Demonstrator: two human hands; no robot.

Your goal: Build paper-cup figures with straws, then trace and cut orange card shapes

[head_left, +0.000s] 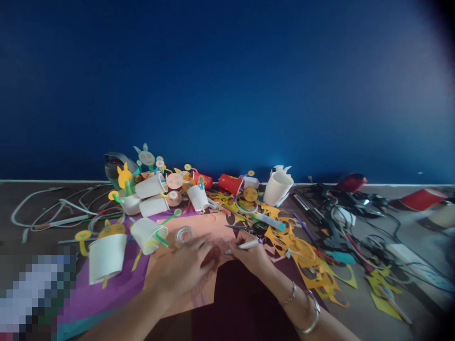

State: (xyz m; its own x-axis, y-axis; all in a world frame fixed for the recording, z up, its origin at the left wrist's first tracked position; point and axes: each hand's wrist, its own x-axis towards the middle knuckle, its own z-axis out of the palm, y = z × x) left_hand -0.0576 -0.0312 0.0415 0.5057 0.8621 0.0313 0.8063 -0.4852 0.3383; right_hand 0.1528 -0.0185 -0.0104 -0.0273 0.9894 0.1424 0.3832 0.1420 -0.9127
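My right hand grips a white marker with a purple end, its tip side close to a peach paper sheet. Flat on the same sheet lies my left hand, fingers stretched and holding nothing. Faint purple lines show on the paper below that hand. Just beyond my left fingers sits a small clear tape roll. Dark scissors rest behind my right hand. What the marker's tip touches is hard to make out.
Paper-cup figures, such as a white cup with an orange animal face, crowd the left and back. Yellow paper scraps spread to the right, beside tangled black cables. A glue stick lies behind. A blue wall closes the far side.
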